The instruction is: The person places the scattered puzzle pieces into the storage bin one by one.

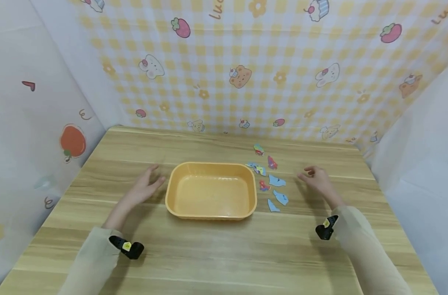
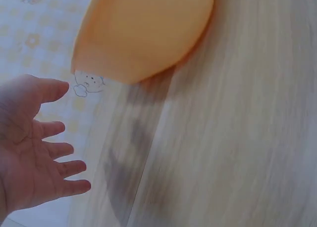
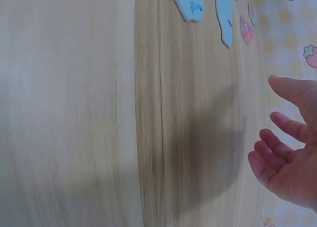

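Observation:
A yellow-orange plastic tray (image 1: 211,218) stands on the wooden table, with nothing inside it. My left hand (image 1: 144,189) hovers just left of it, fingers spread and holding nothing; the left wrist view shows its palm (image 2: 29,143) beside the tray's end (image 2: 143,34). To the tray's right lie several flat, irregular pieces, some light blue (image 1: 277,180), others red (image 1: 272,162) or multicoloured (image 1: 259,149). Right of these pieces, my right hand (image 1: 316,180) is held above the table, its fingers loosely bent around nothing. Blue pieces (image 3: 190,3) also show in the right wrist view.
The wooden tabletop (image 1: 224,254) reaches back to a yellow-checked cloth (image 1: 216,82) printed with cartoon figures. White cloth walls (image 1: 32,123) close off both sides. Each wrist wears a black camera on a strap, seen on the left (image 1: 135,250) and right (image 1: 324,232).

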### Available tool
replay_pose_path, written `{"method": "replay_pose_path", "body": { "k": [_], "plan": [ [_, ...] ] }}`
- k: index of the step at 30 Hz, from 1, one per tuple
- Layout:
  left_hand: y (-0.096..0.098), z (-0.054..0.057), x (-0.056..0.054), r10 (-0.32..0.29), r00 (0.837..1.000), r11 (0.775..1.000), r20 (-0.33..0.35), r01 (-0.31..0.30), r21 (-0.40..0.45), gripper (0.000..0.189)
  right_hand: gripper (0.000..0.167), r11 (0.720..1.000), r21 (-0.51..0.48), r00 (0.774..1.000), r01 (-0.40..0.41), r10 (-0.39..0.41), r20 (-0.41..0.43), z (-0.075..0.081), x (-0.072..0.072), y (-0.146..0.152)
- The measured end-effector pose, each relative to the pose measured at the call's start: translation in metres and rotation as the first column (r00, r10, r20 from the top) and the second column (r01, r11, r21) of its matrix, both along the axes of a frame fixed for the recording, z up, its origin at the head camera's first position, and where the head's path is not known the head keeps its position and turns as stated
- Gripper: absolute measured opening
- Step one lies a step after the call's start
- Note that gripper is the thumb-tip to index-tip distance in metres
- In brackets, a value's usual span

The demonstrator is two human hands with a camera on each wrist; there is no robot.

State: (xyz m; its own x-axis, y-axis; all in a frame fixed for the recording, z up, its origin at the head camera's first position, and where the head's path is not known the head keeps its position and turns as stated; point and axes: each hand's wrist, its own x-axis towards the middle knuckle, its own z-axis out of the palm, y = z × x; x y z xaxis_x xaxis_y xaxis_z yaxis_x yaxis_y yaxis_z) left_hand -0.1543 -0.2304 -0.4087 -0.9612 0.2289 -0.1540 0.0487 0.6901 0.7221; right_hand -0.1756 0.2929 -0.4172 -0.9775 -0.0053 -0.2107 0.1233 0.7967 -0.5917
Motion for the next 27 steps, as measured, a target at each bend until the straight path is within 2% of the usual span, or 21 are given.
{"method": "replay_pose_path", "body": {
  "k": [3, 7, 12, 16, 21, 27],
  "plan": [
    [0.003, 0.001, 0.000, -0.006, 0.998, 0.997, 0.066, 0.000, 0.080, 0.066, 0.050, 1.000, -0.022, 1.000, -0.020, 0.020, 0.016, -0.001, -0.003, -0.007],
    [0.008, 0.000, -0.001, -0.016, 0.986, 0.981, 0.169, -0.017, 0.195, 0.066, 0.048, 0.998, -0.033, 0.997, -0.059, 0.061, 0.043, -0.004, -0.006, -0.016],
    [0.015, -0.006, -0.003, -0.015, 0.967, 0.943, 0.255, -0.072, 0.326, 0.068, 0.048, 0.995, -0.075, 0.994, -0.061, 0.068, 0.090, -0.008, -0.010, -0.026],
    [0.019, -0.010, -0.003, 0.012, 0.951, 0.916, 0.310, -0.135, 0.378, 0.068, 0.048, 0.992, -0.102, 0.992, -0.075, 0.084, 0.092, -0.010, -0.011, -0.033],
    [0.023, -0.013, -0.002, 0.022, 0.949, 0.902, 0.315, -0.155, 0.403, 0.065, 0.047, 0.990, -0.090, 0.990, -0.111, 0.118, 0.072, -0.012, -0.013, -0.039],
    [0.028, -0.018, -0.004, 0.031, 0.943, 0.872, 0.332, -0.187, 0.451, 0.061, 0.044, 0.985, -0.117, 0.988, -0.127, 0.136, 0.071, -0.016, -0.014, -0.042]
  ]
}}
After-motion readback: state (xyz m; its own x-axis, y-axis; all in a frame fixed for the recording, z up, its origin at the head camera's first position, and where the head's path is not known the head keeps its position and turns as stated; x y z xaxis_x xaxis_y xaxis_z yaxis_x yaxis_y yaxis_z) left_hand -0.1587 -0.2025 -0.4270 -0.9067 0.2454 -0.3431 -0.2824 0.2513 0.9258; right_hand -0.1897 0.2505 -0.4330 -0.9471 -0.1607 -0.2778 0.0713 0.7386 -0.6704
